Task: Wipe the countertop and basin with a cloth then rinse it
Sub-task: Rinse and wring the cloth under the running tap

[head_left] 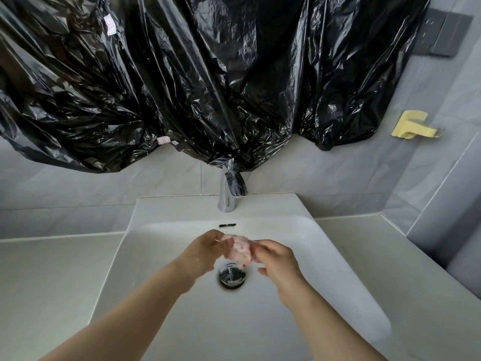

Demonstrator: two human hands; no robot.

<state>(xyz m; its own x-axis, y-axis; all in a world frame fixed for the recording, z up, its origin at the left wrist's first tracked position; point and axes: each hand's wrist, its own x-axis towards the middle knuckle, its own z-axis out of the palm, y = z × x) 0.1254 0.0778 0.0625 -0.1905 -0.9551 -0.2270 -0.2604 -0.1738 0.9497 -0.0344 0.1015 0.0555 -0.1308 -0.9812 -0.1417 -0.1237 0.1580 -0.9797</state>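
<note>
We see soft, even, fairly bright light, with only faint shadows in the basin (325, 269). Glare streaks the black plastic sheeting (208, 74) and chrome faucet (226, 198). Wide-angle distortion bows the countertop (52, 282) edges; the cloth (240, 252) looks slightly blurred.

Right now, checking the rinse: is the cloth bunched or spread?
Bunched: left hand and right hand grip the cloth as a wad above the drain.

Both hands (205, 250) (277, 259) grip cloth (240, 250) over basin (325, 256).
</note>
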